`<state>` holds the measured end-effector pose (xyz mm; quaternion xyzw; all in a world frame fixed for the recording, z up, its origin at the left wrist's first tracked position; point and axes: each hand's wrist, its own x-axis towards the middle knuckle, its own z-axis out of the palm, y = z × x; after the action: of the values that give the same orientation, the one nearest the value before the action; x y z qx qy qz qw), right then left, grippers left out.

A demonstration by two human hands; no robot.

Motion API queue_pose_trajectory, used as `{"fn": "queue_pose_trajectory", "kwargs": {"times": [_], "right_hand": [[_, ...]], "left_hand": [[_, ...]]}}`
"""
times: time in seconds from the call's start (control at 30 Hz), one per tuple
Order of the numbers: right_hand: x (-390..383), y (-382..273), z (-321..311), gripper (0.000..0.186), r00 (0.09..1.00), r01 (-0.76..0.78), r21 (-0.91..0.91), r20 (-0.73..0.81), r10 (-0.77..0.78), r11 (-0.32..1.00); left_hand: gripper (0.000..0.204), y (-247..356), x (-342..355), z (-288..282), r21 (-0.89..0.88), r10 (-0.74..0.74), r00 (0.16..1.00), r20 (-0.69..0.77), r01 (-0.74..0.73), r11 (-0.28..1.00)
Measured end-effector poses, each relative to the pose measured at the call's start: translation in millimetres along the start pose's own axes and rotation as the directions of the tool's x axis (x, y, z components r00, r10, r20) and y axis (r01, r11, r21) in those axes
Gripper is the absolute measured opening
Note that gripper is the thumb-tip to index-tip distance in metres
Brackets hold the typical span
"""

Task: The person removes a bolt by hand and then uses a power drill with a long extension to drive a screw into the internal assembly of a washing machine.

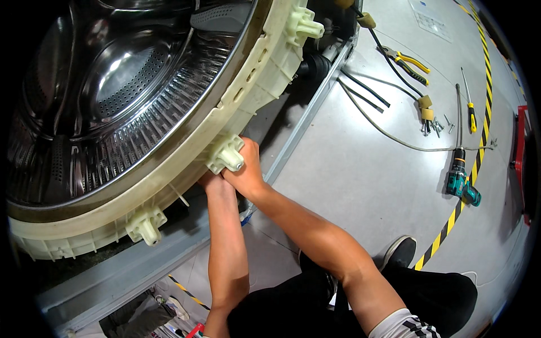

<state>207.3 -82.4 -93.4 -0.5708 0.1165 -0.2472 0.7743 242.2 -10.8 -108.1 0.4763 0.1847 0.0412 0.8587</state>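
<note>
A washer's stainless drum (129, 79) sits inside a pale plastic tub ring (67, 228) with moulded bosses, over a grey metal frame (298, 124). My right hand (245, 169) is at the tub's lower right, against the underside of a moulded boss (225, 152); what its fingers hold, if anything, is hidden. My left hand (211, 180) reaches beneath the tub just left of it, its fingers out of sight.
On the grey floor (360, 191) lie pliers (411, 65), a screwdriver (470, 115), a cordless drill (462, 186) with a long bit, cables with foam pieces (425, 107), scattered screws, and striped tape (439, 236). A red metal object (521, 146) stands at the right.
</note>
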Motion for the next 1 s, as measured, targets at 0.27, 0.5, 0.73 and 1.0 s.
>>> {"fn": "queue_pose_trajectory", "kwargs": {"times": [0.27,0.5,0.73,1.0], "right_hand": [[-1,10,9,0.013,0.999,0.039,-0.109,-0.022,-0.042,0.993],[3,16,6,0.01,0.998,0.058,-0.05,-0.027,-0.06,0.997],[4,22,4,0.01,0.994,0.1,-0.007,0.044,-0.1,0.995],[8,10,6,0.011,0.998,0.054,0.034,-0.018,-0.053,0.998]], "left_hand": [[0.036,4,11,-17,-0.12,-0.212,0.941,0.265,0.25,0.961],[0.037,6,35,-37,-0.451,-0.323,0.872,0.368,0.472,0.757],[0.034,3,32,-33,-0.494,-0.351,0.861,0.367,0.5,0.711],[0.034,0,34,-36,-0.67,-0.427,0.814,0.394,0.572,0.473]]}}
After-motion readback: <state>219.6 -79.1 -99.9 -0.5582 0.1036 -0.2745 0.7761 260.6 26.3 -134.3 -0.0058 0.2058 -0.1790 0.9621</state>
